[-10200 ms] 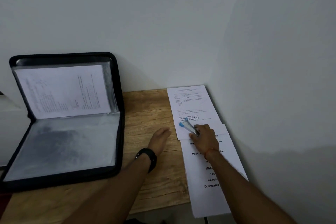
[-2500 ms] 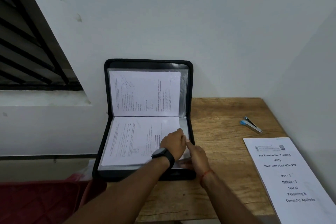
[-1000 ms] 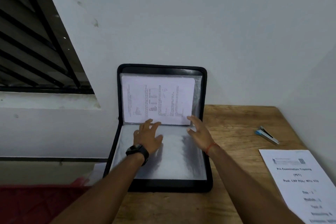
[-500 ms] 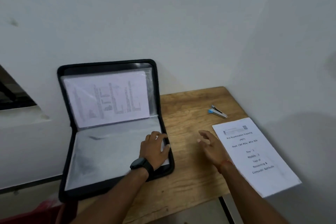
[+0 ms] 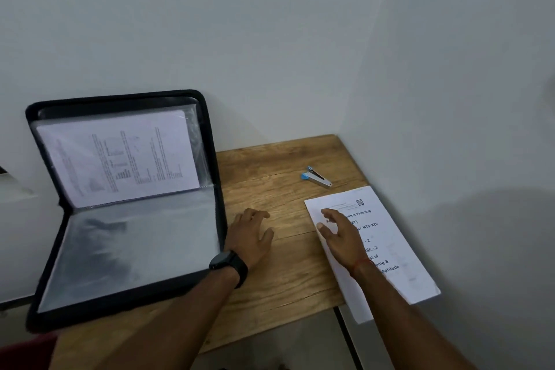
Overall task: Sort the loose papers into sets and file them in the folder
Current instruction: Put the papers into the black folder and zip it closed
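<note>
A black zip folder (image 5: 210, 129) stands open at the left of the wooden table, its upper half leaning on the wall. That upper sleeve holds a printed sheet (image 5: 120, 156); the lower clear sleeve (image 5: 132, 246) shows no paper. A white printed paper set (image 5: 387, 249) with bold title text lies at the table's right edge. My right hand (image 5: 341, 236) hovers over its upper left part, fingers spread. My left hand (image 5: 250, 234), a black watch on its wrist, rests on the wood just right of the folder, fingers relaxed.
A small blue and silver stapler (image 5: 316, 177) lies on the wooden table (image 5: 270, 294) behind the paper set. White walls close in at the back and right. The paper set overhangs the table's front right corner.
My left hand came off the folder's lower sleeve onto the bare wood. My right hand moved right, over the paper set. The view shifted slightly left.
</note>
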